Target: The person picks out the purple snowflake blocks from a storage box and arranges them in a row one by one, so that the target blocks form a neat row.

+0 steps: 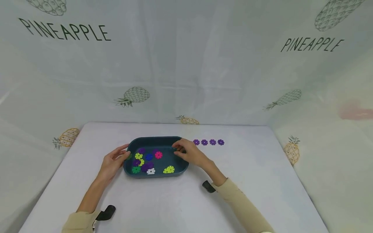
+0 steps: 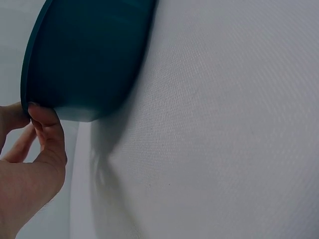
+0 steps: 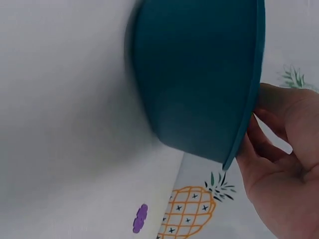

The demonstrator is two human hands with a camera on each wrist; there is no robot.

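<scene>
On the white table (image 1: 256, 155): teal tray (image 1: 151, 141), snowflake discs (image 1: 158, 155) mostly in its left half. Pinch on its left rim by left hand (image 1: 113, 161). Over right end: right hand (image 1: 190, 152), fingers bent, thumb and index parted; can't tell if holding anything, fingertips partly hidden. Brace tray, lift one disc by its edge without dragging overlapping neighbours, and avoid brushing the purple disc row (image 1: 204, 142) beside right hand.

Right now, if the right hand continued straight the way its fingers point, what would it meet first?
Probably the pink piece in the tray; the height of the right hand above it is unclear, so it may pass over.
</scene>
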